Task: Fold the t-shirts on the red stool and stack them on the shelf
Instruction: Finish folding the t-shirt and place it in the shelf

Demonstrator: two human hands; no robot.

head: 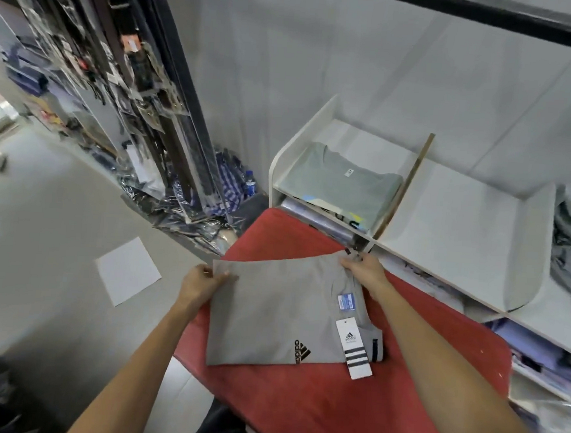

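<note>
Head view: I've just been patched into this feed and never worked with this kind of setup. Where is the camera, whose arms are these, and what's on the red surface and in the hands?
There is no machine here: a person works with bare hands, and the one picture comes from a wide-angle camera worn on their head, looking forward and down. That is why two forearms reach in from the bottom edge.

The red stool carries a folded grey t-shirt with a black logo and a hanging white price tag. The left hand pinches the shirt's far left corner, and the right hand grips its far right corner, so both hold the same shirt.

Beyond the stool stands a white shelf. Its left compartment already holds another folded grey shirt; the middle one shows bare board.
</note>
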